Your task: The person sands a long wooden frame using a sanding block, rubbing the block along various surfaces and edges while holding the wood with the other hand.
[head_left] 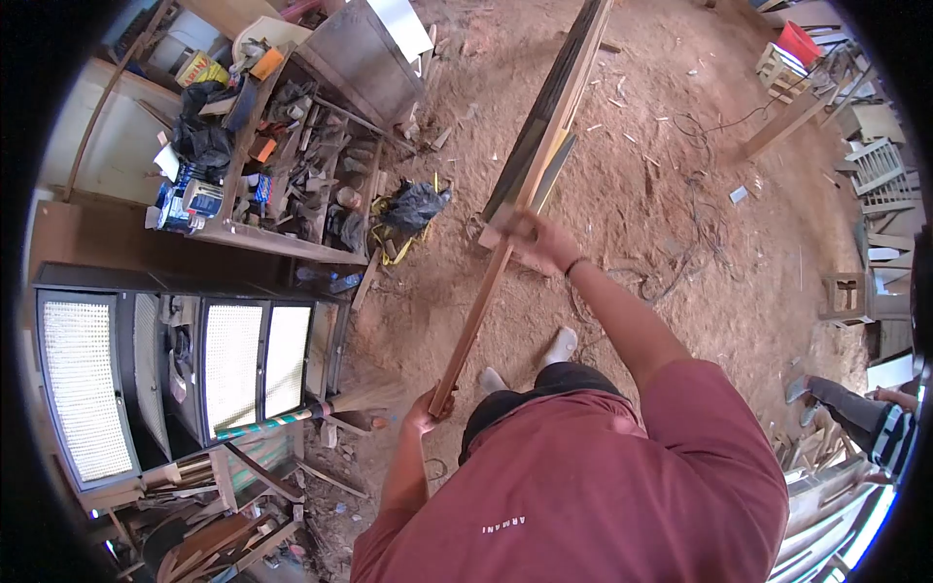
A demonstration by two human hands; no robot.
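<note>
Our left hand and right hand close fingers on a wooden strip; six-o'clock shirt reads "ARMANI".

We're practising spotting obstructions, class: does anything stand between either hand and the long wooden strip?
Nothing visible does. The left hand holds the wooden strip by its near end. The right hand, blurred, is at the strip farther along; its exact contact is unclear, but no object shows between.

Soft, diffuse light covered the floor beyond the right hand, itself slightly blurred; panes left of the left hand glared near-white; fisheye curvature bent the periphery, and corners fell black.
</note>
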